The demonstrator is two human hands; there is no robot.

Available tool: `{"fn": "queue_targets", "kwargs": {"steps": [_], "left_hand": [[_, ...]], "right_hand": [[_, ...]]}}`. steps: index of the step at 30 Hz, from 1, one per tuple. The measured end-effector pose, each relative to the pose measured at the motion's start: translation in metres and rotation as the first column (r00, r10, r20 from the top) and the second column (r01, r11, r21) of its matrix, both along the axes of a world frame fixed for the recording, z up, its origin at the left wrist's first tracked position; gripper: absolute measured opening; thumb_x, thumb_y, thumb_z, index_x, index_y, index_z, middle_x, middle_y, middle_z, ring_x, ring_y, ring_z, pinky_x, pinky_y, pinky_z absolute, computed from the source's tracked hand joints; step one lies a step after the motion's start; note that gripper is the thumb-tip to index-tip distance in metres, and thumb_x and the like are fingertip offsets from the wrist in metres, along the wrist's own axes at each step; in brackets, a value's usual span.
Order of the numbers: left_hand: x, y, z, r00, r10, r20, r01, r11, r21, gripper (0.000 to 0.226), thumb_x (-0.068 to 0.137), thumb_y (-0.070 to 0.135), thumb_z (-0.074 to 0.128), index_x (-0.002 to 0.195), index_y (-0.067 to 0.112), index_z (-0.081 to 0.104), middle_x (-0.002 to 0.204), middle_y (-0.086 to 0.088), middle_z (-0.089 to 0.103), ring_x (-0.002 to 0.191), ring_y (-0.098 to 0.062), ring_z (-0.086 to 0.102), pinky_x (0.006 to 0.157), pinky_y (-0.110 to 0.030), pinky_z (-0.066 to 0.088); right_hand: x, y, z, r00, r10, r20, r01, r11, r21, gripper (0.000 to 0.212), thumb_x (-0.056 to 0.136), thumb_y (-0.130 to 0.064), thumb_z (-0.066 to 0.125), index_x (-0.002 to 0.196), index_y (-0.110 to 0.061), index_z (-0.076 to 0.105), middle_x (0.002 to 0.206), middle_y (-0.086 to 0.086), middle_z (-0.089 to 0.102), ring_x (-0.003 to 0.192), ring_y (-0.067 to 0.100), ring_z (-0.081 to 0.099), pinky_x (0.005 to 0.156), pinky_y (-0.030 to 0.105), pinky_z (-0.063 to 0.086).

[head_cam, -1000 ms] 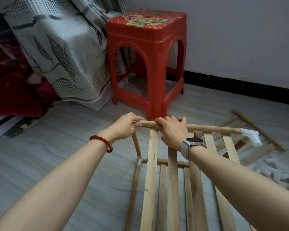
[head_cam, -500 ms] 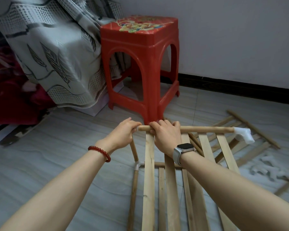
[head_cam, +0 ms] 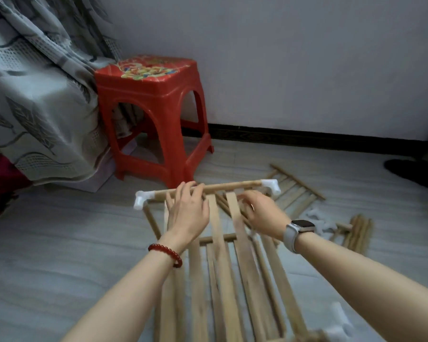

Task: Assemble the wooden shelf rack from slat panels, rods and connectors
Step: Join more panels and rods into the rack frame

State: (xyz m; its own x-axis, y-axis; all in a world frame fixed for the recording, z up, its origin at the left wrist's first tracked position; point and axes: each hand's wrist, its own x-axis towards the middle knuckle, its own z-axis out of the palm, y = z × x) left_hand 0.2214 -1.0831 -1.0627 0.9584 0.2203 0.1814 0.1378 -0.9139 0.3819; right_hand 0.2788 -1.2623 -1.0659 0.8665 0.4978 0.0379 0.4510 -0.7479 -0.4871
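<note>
While half-built, light stiff rack (head_cam: 223, 267) | left hand (head_cam: 187, 208) flat on rod (head_cam: 232, 186) | right hand (head_cam: 260, 211) loosely curled by slat (head_cam: 235, 213) | best gripped near connectors (head_cam: 141, 199).

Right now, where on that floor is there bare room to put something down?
Bare floor lies left of the rack, between it and the curtain, in front of the stool. Right of the rack is crowded: a slat panel, loose rods and white connectors.

Rack frame (head_cam: 223, 267) sits centre, front. Top rod (head_cam: 223, 186) runs across its far end, a connector (head_cam: 141, 199) on the left tip, another connector (head_cam: 271, 185) on the right. Stool (head_cam: 153, 114) behind-left. Spare slat panel (head_cam: 294, 191) and loose rods (head_cam: 356, 232) to the right.
</note>
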Motion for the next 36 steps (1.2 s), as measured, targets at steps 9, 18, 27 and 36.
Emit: {"fn": "queue_targets", "kwargs": {"steps": [9, 18, 27, 36], "left_hand": [[0.011, -0.198, -0.005, 0.948, -0.294, -0.123, 0.292, 0.956, -0.037, 0.055, 0.097, 0.032, 0.039, 0.147, 0.017, 0.023, 0.157, -0.008, 0.013, 0.145, -0.026, 0.000, 0.116, -0.055, 0.005], [0.112, -0.235, -0.047, 0.997, -0.065, -0.033, 0.073, 0.908, 0.414, 0.085, 0.091, 0.045, 0.043, 0.149, 0.005, -0.004, 0.154, -0.024, -0.016, 0.141, -0.039, -0.019, 0.108, -0.061, -0.012], [0.146, -0.223, -0.076, 0.998, -0.008, -0.069, 0.041, 0.877, 0.478, 0.079, 0.091, 0.039, 0.044, 0.149, 0.001, 0.006, 0.155, -0.027, 0.002, 0.144, -0.039, -0.001, 0.116, -0.046, 0.005], [0.134, -0.216, -0.058, 0.961, -0.164, -0.222, 0.241, 0.889, 0.389, 0.049, 0.092, 0.031, 0.044, 0.137, 0.011, 0.042, 0.152, -0.015, 0.026, 0.143, -0.031, 0.013, 0.117, -0.046, 0.005]], "right_hand": [[-0.045, -0.222, -0.067, 0.731, -0.627, -0.268, 0.635, 0.770, -0.070, 0.033, 0.096, -0.010, 0.037, 0.123, -0.009, 0.055, 0.112, 0.015, 0.065, 0.089, 0.031, 0.063, 0.068, 0.030, 0.046], [0.000, -0.310, -0.191, 0.409, -0.817, -0.407, 0.784, 0.543, -0.301, 0.038, 0.097, -0.011, 0.037, 0.131, 0.005, 0.042, 0.135, 0.029, 0.042, 0.123, 0.042, 0.042, 0.101, 0.039, 0.035], [0.036, -0.307, -0.253, 0.121, -0.851, -0.511, 0.888, 0.323, -0.327, 0.050, 0.093, -0.013, 0.051, 0.134, 0.006, 0.030, 0.140, 0.028, 0.032, 0.128, 0.042, 0.038, 0.102, 0.041, 0.033], [0.034, -0.300, -0.210, 0.101, -0.779, -0.619, 0.962, 0.234, -0.138, 0.042, 0.091, -0.003, 0.044, 0.128, 0.012, 0.030, 0.131, 0.031, 0.045, 0.119, 0.044, 0.047, 0.091, 0.040, 0.040]]}}
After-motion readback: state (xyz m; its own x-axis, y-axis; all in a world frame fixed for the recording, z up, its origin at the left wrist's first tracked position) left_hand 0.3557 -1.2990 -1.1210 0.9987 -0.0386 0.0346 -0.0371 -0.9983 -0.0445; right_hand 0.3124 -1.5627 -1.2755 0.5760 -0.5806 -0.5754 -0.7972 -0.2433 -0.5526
